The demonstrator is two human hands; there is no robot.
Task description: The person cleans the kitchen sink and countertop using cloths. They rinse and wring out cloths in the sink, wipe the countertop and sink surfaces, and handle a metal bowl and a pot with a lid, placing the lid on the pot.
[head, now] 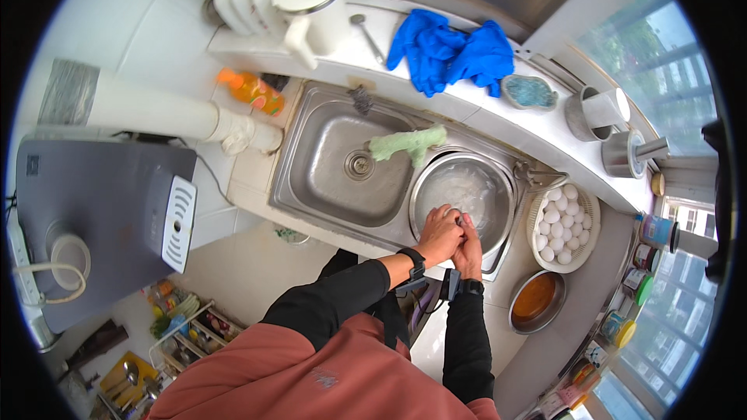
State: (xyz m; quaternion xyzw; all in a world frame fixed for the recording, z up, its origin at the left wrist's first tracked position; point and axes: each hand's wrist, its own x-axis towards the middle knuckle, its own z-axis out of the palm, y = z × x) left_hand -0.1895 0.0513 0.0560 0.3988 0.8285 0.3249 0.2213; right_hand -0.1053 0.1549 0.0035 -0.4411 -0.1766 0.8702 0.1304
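My left hand (pixel 440 236) and my right hand (pixel 468 249) meet at the near rim of a round steel basin (pixel 415 192). Their fingers are bent together over cloudy water (pixel 464 186). Whether something small lies between them cannot be told. The basin sits in the right bowl of a double steel sink. A pale green cloth (pixel 408 143) hangs over the divider beside it, reaching into the left sink bowl (pixel 327 186). To the right, a cream plastic basket (pixel 590 248) holds several white eggs (pixel 557 230).
A metal faucet (pixel 540 176) stands right of the basin. Below the eggs is a steel bowl (pixel 561 303) with orange-brown contents. The ledge behind holds blue gloves (pixel 449 49), a white lidded jug (pixel 318 11) and metal cups. An orange bottle (pixel 254 92) stands left of the sink.
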